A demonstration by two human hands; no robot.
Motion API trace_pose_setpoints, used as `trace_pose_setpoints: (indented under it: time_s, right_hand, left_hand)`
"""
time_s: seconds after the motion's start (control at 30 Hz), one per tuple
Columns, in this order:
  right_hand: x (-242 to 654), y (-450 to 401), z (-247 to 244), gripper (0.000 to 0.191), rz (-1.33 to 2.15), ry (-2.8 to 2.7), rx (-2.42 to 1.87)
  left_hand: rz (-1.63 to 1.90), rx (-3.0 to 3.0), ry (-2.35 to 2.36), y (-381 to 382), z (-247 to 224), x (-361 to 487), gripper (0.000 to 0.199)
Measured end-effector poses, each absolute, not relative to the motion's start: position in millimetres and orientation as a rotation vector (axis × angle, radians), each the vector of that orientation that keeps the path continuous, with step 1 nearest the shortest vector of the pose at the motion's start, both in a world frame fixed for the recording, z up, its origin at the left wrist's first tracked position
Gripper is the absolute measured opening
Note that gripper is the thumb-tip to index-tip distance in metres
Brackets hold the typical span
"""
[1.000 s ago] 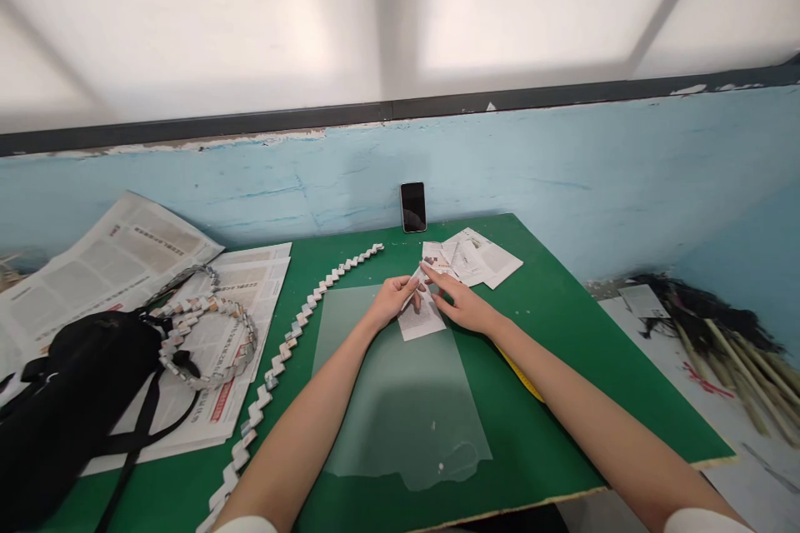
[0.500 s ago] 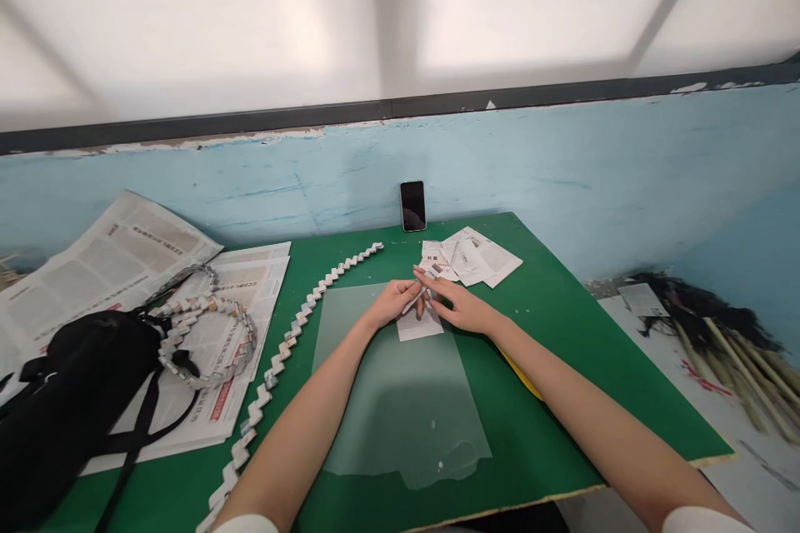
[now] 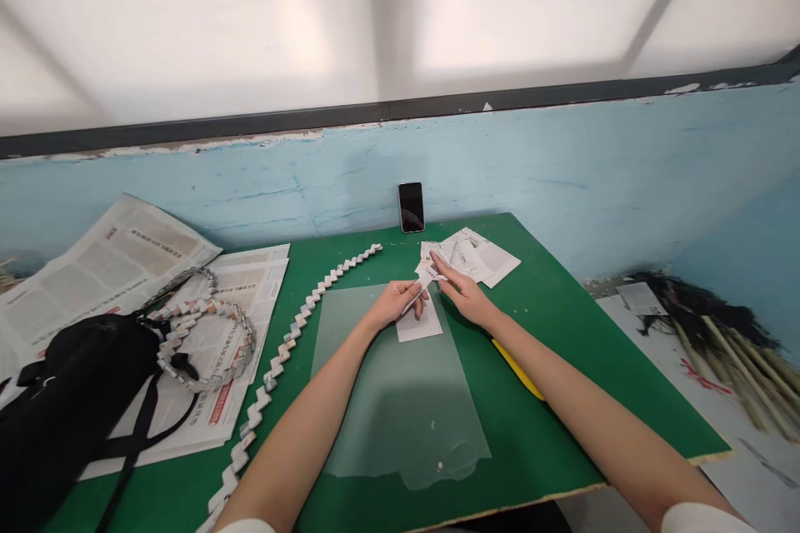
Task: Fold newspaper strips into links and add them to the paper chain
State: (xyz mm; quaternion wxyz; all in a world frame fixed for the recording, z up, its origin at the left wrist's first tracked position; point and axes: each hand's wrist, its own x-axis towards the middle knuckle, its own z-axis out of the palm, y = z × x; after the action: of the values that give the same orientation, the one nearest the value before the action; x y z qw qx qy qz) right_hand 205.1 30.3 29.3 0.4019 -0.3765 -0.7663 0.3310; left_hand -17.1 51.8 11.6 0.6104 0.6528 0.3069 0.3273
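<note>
My left hand (image 3: 400,302) pinches a small folded strip of paper (image 3: 426,276) between thumb and fingers, above the translucent mat. Just to its right, my right hand (image 3: 463,293) has its fingers stretched out near the strip's far end; whether a fingertip touches the strip is unclear. Beneath the hands a printed paper piece (image 3: 420,328) lies on the translucent mat (image 3: 400,408). Several cut paper pieces (image 3: 497,261) overlap behind my right hand. A zigzag chain of folded paper (image 3: 289,343) runs along the left side of the mat.
A phone (image 3: 411,207) leans on the blue wall at the back of the green table (image 3: 562,350). Newspapers (image 3: 262,283), a coiled paper chain (image 3: 241,341) and a black bag (image 3: 81,383) lie left. A yellow tool (image 3: 518,368) is partly under my right forearm.
My right hand has moved slightly right and away from my left hand, its fingers now straighter. More of the folded strip and of the yellow tool shows.
</note>
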Motion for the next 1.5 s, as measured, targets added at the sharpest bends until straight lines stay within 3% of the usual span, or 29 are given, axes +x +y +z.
trace_pose_setpoints:
  time_s: [0.17, 0.43, 0.7, 1.0, 1.3, 1.5]
  right_hand:
    - [203.4, 27.8, 31.1, 0.066, 0.825, -2.037, -0.936]
    - [201.3, 28.0, 29.3, 0.049, 0.738, -2.111, -0.96]
    - [204.2, 32.0, 24.7, 0.053, 0.766, -1.861, -1.037]
    - [200.1, 26.8, 30.8, 0.049, 0.784, -2.123, -0.948]
    - [202.7, 31.2, 26.7, 0.052, 0.783, -1.832, -1.053]
    - [203.4, 29.1, 27.6, 0.058, 0.769, -2.0, -0.994]
  left_hand:
    - [0.797, 1.48, 0.756, 52.8, 11.6, -17.5, 0.053]
    - [0.806, 1.47, 0.758, 53.4, 9.3, -17.9, 0.053]
    - [0.806, 1.432, 0.733, 54.0, 7.2, -16.7, 0.051]
    - [0.795, 1.424, 0.733, 56.4, 3.7, -17.5, 0.056]
    - [0.788, 1.338, 0.671, 54.0, 9.6, -18.1, 0.053]
    - [0.791, 1.328, 0.679, 54.7, 9.0, -18.5, 0.053]
